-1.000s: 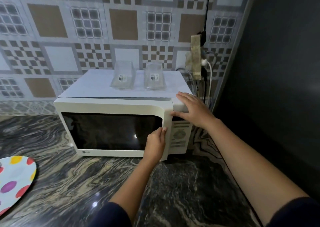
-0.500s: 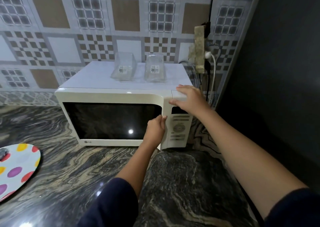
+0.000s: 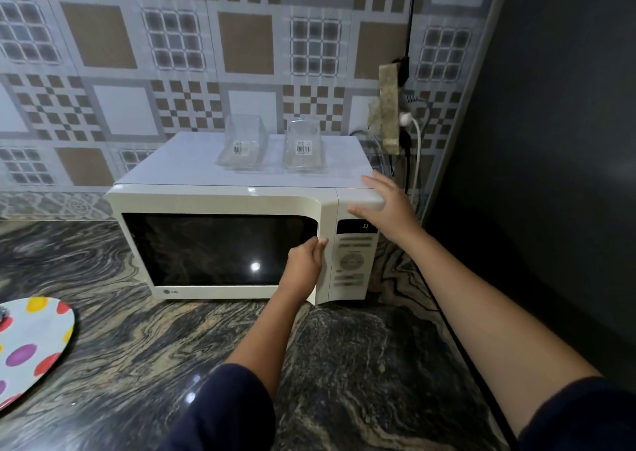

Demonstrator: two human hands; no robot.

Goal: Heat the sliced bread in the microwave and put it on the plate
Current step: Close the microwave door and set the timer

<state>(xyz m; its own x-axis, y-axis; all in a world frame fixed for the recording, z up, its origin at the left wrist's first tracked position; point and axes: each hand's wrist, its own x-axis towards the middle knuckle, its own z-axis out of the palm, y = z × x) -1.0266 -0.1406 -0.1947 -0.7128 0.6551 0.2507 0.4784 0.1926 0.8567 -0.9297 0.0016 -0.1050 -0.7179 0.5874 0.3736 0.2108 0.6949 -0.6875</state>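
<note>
left hand [image 3: 304, 261] grips microwave [image 3: 220, 206] door edge | right hand [image 3: 387, 202] flat on top corner | plate [image 3: 31, 344] left

Microwave door [image 3: 220, 251]: the brand "LG" in small grey letters at the bottom left corner.
Little screen [image 3: 357, 226]: one green glowing sign, like a 0 or a U; I cannot tell which.
Button panel [image 3: 351, 263]: words on the buttons, too blurry to read.
Left clear plastic box [image 3: 241, 133]: white sticker [image 3: 241, 148] with a black barcode; its numbers are too small.
Right clear plastic box [image 3: 304, 130]: the same kind of barcode sticker [image 3: 303, 147].
</note>
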